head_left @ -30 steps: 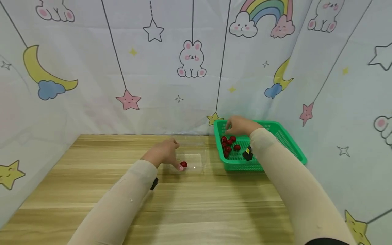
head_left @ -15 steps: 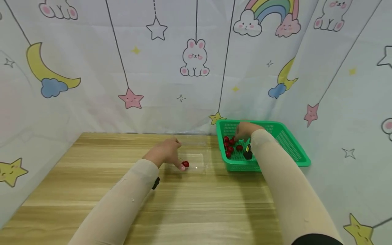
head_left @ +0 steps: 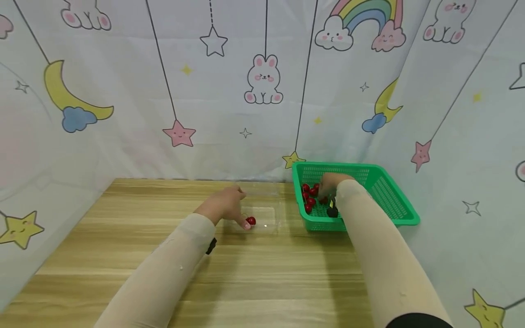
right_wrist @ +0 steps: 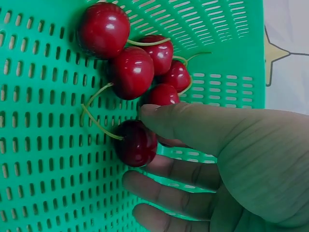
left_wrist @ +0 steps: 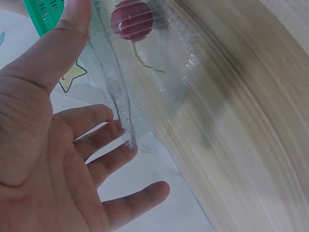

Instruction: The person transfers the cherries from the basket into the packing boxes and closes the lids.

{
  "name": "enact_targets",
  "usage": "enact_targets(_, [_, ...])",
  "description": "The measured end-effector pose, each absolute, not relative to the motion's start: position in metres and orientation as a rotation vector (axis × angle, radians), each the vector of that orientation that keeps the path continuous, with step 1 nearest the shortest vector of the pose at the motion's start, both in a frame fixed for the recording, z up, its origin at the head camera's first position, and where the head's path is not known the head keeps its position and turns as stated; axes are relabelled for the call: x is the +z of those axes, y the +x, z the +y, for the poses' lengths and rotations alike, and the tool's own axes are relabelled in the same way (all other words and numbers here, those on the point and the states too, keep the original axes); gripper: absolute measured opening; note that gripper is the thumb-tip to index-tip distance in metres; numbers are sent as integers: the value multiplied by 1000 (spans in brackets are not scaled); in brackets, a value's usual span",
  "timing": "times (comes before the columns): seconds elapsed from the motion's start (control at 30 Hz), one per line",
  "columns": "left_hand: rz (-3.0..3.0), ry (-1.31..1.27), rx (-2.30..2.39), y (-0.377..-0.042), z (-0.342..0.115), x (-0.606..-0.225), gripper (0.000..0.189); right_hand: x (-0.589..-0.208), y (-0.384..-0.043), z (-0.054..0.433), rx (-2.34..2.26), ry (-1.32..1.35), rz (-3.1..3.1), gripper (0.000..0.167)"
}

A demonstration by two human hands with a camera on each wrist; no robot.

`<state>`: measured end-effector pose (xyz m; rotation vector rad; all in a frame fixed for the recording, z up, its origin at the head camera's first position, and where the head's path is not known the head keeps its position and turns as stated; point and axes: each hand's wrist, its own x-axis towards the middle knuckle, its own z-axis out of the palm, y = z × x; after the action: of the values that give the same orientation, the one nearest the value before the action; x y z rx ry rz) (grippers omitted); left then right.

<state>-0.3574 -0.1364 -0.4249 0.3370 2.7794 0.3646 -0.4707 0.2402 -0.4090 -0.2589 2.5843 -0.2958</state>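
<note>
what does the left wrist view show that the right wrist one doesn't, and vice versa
Only the left wrist view: the clear container, a lone stemmed cherry inside it, and the left hand touching its edge.

Only the right wrist view: a cluster of cherries, with the thumb and fingers of the right hand close around a dark cherry; whether it's pinched isn't clear.

Both: the green basket, just a corner in the left view, and a yellow star on the backdrop.

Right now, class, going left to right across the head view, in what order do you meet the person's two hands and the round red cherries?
Left hand, single round red cherry in a clear plastic container, cluster of round red cherries in a green perforated plastic basket, right hand.
</note>
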Motion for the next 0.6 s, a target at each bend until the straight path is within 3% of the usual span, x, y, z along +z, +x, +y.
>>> enact_targets(0.13, [2774,337,363,-357,-136,-425,118,-409,-468,241,-319,-283,2567,52])
enact_targets(0.33, [2774,353,356,-357,-136,-422,118,-411,-470,243,-312,-301,2551,52])
enact_targets(0.6, [2772,345,334,-356,-135,-422,117,-398,-480,238,-224,-358,2568,31])
